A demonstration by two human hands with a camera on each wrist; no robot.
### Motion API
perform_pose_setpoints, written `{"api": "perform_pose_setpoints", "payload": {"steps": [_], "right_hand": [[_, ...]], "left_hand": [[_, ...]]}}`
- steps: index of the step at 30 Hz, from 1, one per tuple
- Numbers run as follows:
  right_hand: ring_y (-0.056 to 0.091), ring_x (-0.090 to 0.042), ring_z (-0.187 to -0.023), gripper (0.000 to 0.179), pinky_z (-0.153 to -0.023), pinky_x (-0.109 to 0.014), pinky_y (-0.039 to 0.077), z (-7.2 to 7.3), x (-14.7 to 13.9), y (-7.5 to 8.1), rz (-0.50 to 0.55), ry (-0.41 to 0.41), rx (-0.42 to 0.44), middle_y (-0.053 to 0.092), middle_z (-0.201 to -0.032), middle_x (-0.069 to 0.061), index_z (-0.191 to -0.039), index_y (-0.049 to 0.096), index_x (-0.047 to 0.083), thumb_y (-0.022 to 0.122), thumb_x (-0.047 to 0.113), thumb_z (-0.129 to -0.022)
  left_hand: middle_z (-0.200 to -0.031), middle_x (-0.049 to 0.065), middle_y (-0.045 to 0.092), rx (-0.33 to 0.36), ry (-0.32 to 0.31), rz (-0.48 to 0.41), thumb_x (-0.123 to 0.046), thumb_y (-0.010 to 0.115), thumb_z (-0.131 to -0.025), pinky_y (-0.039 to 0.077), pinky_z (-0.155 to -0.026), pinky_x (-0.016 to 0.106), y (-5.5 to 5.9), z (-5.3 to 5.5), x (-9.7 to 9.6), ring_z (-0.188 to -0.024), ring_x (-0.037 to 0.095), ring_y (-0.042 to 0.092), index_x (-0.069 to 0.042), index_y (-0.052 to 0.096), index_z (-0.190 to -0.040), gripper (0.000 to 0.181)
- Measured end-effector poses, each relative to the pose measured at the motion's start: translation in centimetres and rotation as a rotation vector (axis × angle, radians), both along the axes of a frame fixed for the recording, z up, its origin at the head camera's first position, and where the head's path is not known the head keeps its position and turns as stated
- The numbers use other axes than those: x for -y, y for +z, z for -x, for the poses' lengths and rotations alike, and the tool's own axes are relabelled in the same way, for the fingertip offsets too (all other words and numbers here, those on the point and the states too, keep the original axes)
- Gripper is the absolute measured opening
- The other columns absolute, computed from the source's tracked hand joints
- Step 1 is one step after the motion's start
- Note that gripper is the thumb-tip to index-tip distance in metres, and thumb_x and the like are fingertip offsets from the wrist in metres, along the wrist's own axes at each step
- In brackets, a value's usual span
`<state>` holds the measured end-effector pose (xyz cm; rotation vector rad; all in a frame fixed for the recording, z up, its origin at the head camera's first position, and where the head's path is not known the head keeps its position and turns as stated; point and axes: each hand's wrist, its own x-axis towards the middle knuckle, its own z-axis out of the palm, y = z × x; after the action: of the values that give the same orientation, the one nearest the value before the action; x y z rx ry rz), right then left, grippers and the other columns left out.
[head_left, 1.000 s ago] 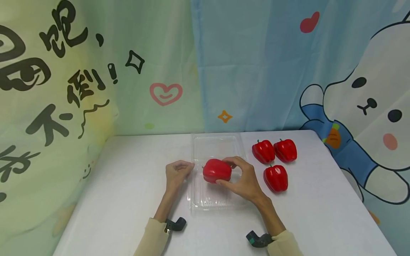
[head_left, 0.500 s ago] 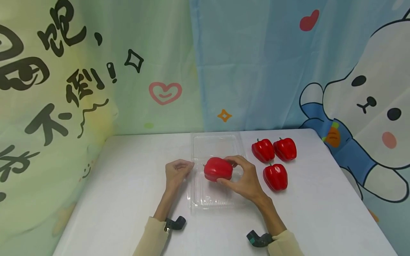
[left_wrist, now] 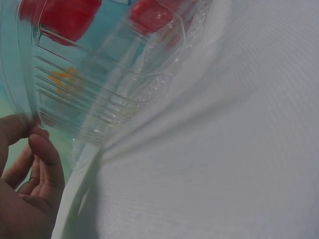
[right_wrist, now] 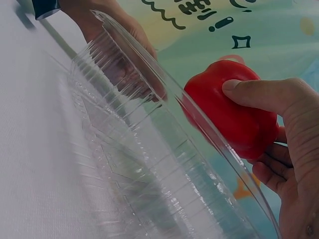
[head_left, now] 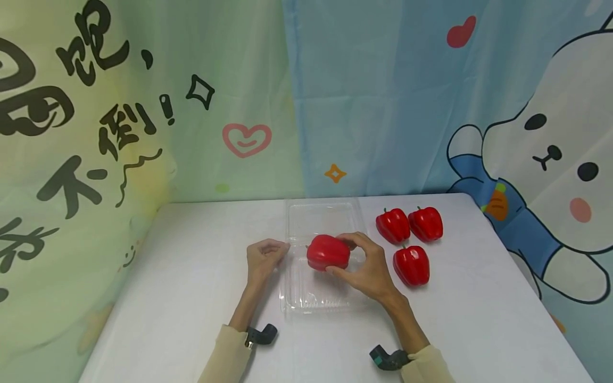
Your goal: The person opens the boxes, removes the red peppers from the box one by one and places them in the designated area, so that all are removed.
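Note:
My right hand [head_left: 365, 266] grips a red bell pepper [head_left: 328, 252] lying on its side, thumb on the near side and fingers at the far end. The pepper overlaps a clear plastic clamshell container [head_left: 316, 299] in the head view; in the right wrist view the pepper [right_wrist: 229, 107] shows beyond the container's rim [right_wrist: 199, 130]. At the container's left edge, my left hand [head_left: 265, 259] pinches the rim between thumb and forefinger, as the left wrist view shows, with the other fingers [left_wrist: 47, 154] curled loosely below.
To the right of the container, three more red bell peppers stand on the white table [head_left: 191, 298]: one at the near side [head_left: 412, 265], one behind it [head_left: 393, 226] and one at the back right [head_left: 425, 224]. A printed curtain [head_left: 230, 64] hangs behind the table.
My right hand has shifted the bell pepper slightly to the right and away over the container. The left hand stays at the rim, and the other peppers have not moved.

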<state>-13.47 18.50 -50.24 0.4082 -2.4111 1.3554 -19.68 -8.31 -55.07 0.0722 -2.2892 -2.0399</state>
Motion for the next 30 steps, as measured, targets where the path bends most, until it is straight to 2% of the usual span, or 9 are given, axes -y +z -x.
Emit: {"api": "perform_pose_setpoints", "payload": {"steps": [17,30], "right_hand": [[0.072,-0.015,-0.109,0.075,-0.102,-0.063,0.060,0.04,-0.21,0.16,0.002,-0.014,-0.020,0.078,-0.130,0.000,-0.136,0.070,0.018,0.103,0.021,-0.069],[0.072,-0.014,-0.108,0.075,-0.101,-0.061,0.061,-0.16,-0.56,-0.10,0.013,-0.044,-0.030,0.079,-0.129,-0.001,-0.137,0.071,0.017,0.103,0.020,-0.069]], "left_hand": [[-0.077,0.027,0.077,-0.038,-0.015,-0.014,-0.003,0.084,-0.091,0.051,-0.058,0.021,0.09,-0.02,-0.04,-0.058,0.016,0.067,0.005,0.081,-0.093,0.009],[-0.079,0.030,0.077,-0.028,-0.027,-0.025,-0.002,0.083,-0.091,0.051,-0.057,0.021,0.08,0.06,0.03,-0.058,0.016,0.066,0.005,0.080,-0.093,0.008]]}}
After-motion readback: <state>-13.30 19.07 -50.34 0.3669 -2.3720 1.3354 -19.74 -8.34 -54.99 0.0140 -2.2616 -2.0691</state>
